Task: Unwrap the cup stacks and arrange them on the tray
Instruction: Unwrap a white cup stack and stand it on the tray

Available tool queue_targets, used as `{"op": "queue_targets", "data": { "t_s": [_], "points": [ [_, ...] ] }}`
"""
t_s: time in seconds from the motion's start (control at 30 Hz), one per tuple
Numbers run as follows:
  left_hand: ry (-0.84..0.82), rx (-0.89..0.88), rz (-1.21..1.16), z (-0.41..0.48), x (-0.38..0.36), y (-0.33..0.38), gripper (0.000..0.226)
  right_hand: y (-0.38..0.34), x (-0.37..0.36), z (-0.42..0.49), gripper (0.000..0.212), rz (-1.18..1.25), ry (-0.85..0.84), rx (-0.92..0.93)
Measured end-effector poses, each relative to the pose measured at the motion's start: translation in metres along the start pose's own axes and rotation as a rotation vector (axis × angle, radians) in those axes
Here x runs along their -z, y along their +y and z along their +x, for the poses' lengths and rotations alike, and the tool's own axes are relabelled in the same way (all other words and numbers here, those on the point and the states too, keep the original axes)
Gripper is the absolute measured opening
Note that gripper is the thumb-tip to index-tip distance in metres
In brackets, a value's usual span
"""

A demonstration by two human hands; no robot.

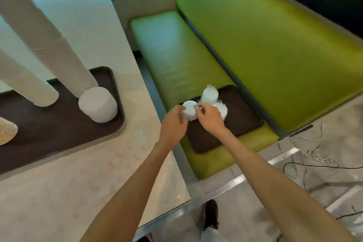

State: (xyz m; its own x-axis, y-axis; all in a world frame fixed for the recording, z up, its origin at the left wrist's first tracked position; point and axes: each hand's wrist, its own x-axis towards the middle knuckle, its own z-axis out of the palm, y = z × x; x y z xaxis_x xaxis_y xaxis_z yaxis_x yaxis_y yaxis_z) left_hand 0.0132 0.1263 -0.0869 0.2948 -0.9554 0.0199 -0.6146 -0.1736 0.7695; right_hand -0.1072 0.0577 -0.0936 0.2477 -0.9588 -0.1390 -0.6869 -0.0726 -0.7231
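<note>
Cup stack: near end of bench, two more wrapped stacks behind. Left hand curled round its side; right hand pinching at its top, presumably wrap. Step, likely: unwrapping. Next: peel wrap clear, carry to tray left of bench.

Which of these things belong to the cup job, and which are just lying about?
Job: left hand and right hand holding the nearest wrapped stack; other wrapped stacks; bench tray; table tray; unwrapped stacks.
Lying about: floor cables; green bench.
</note>
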Motion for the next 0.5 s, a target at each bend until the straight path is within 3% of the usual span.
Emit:
{"op": "queue_targets", "data": {
  "t_s": [0.23, 0.37, 0.5],
  "points": [
    [-0.117, 0.349, -0.038, 0.089, -0.087, -0.006, 0.038, 0.073, -0.002, 0.082, 0.033, 0.362, -0.220, -0.336],
    [-0.101, 0.427, 0.017, 0.138, -0.118, -0.038, 0.043, 0.098, -0.033, 0.122, 0.035, 0.595, -0.297, -0.532],
    [-0.148, 0.452, 0.028, 0.176, -0.143, -0.069, 0.050, 0.118, -0.078, 0.151, 0.043, 0.672, -0.234, -0.635]
  ]
}}
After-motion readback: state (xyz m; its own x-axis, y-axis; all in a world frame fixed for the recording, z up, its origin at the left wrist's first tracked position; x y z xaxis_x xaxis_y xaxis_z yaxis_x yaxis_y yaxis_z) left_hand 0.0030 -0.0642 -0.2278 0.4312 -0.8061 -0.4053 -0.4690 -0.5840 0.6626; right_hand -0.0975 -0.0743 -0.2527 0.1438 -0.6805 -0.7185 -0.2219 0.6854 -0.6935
